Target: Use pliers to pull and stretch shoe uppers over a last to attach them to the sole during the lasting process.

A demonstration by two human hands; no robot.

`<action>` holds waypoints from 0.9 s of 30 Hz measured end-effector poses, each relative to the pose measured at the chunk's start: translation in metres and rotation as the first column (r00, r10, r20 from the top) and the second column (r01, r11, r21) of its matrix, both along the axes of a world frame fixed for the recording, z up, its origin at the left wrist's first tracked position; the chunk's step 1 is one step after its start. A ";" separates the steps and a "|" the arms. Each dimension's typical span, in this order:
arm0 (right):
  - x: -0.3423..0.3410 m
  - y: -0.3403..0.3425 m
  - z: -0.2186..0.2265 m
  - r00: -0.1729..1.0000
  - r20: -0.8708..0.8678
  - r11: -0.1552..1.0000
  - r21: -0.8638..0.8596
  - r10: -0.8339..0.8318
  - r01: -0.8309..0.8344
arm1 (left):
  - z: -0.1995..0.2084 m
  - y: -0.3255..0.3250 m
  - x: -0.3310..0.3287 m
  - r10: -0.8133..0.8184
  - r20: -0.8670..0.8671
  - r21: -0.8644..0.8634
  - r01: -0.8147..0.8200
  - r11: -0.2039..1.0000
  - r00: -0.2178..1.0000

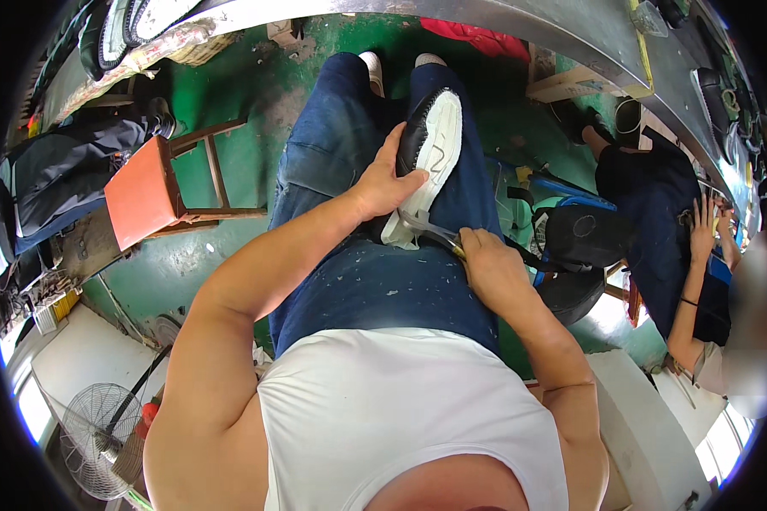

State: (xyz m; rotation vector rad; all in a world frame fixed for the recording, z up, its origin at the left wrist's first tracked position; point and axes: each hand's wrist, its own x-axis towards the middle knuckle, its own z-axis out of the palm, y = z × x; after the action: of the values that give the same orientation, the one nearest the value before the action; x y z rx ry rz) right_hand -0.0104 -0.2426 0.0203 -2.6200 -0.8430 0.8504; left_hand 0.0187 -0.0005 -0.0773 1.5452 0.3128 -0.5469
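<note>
Overhead fisheye, facing down, near, rim unclear

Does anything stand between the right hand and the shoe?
Only the tool, held by the right hand: its metal head is at the near end of the shoe. Nothing else visible stands between them.

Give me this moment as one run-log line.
left hand: holding shoe | right hand: gripping tool | shoe: black, white sole up | tool: metal end at sole's near end
</note>
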 end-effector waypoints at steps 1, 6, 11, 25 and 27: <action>-0.001 -0.001 0.004 1.000 0.004 1.000 0.003 0.002 -0.002 | -0.005 -0.001 -0.004 -0.028 0.104 0.135 0.013 0.991 0.994; 0.008 -0.021 -0.005 0.899 -0.437 0.976 0.207 0.025 0.073 | 0.006 -0.011 -0.007 -0.092 0.219 0.353 0.009 0.935 0.971; 0.000 -0.008 0.001 0.980 -0.199 0.992 0.128 0.006 0.020 | -0.015 -0.004 -0.008 -0.071 0.226 0.293 0.002 0.956 0.972; 0.060 -0.025 0.012 0.633 -0.764 0.958 0.068 -0.129 0.278 | 0.015 0.010 -0.048 -0.214 0.000 0.104 0.213 0.972 0.977; 0.072 0.000 0.017 0.839 -0.490 0.812 0.373 -0.238 0.449 | 0.017 0.008 -0.047 -0.246 0.060 0.177 0.232 0.956 0.967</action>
State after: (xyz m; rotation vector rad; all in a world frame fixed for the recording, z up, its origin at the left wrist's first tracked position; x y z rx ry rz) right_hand 0.0621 -0.2426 0.0375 -1.9595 -0.3584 0.9131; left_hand -0.0279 0.0072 -0.0605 1.7786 0.1112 -0.6578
